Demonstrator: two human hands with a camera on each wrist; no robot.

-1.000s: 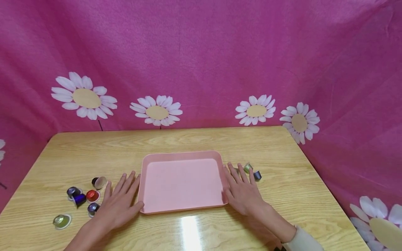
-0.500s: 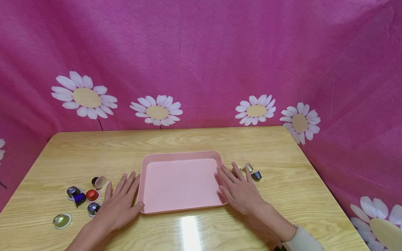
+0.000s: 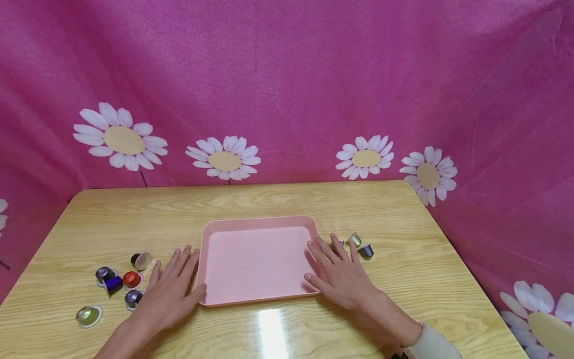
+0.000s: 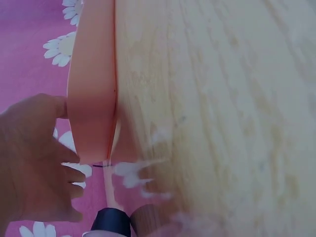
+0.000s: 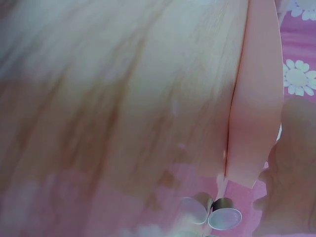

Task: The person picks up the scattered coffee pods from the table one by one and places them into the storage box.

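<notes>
A shallow pink tray (image 3: 260, 264) lies on the wooden table between my two hands. My left hand (image 3: 166, 294) is at its left side, fingers spread and straight, with the thumb at the near left corner; in the left wrist view that thumb meets the rim of the tray (image 4: 94, 94). Over the right rim reaches my right hand (image 3: 343, 279), fingers extended and thumb overlapping the tray's inside. Beyond its fingertips are a green-gold coffee capsule (image 3: 356, 240), a dark grey capsule (image 3: 366, 251) and a brownish one, partly hidden by the fingers.
Left of my left hand several coffee capsules lie loose, among them a red capsule (image 3: 132, 279), a blue capsule (image 3: 113, 284) and a green capsule (image 3: 88, 315). A pink cloth with daisies (image 3: 287, 99) hangs behind the table (image 3: 269, 199).
My right hand has shifted slightly left, its fingers and thumb coming from beside the tray's right rim to over it. My left hand and the tray stay practically in place.
</notes>
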